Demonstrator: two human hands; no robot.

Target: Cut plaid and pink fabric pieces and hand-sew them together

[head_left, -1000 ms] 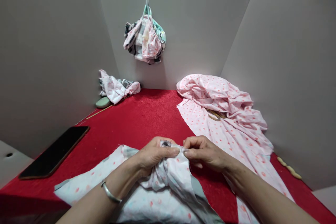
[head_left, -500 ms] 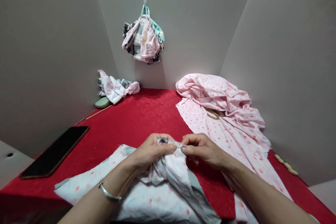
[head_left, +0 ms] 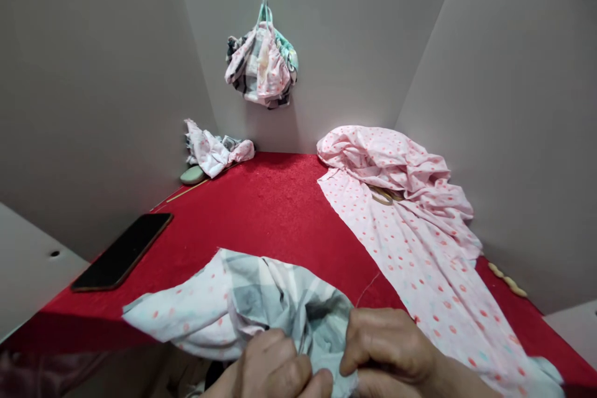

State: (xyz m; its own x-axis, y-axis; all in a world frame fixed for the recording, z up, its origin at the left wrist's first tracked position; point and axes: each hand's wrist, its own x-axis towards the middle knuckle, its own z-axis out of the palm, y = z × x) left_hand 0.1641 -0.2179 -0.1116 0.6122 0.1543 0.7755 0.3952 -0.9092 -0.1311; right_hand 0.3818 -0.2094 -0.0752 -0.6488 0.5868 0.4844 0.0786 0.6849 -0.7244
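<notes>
Both hands had dropped to the near edge since a second before, the bunched fabric coming with them. The left hand (head_left: 275, 367) and right hand (head_left: 387, 348) sat side by side, fingers curled tight on a gathered fold of the white spotted cloth (head_left: 242, 305), seemingly to keep it bunched. Its remainder lay on the red table cover (head_left: 270, 211), left of the pink fabric (head_left: 410, 230).

Small hand-sewing workstation: bench (head_left: 275, 211) covered in red velvet, enclosed by grey partition boards (head_left: 93, 87), with dotted pink fabric (head_left: 405, 217), fabric scraps (head_left: 217, 152) and a hanging cloth bundle (head_left: 262, 65).
</notes>
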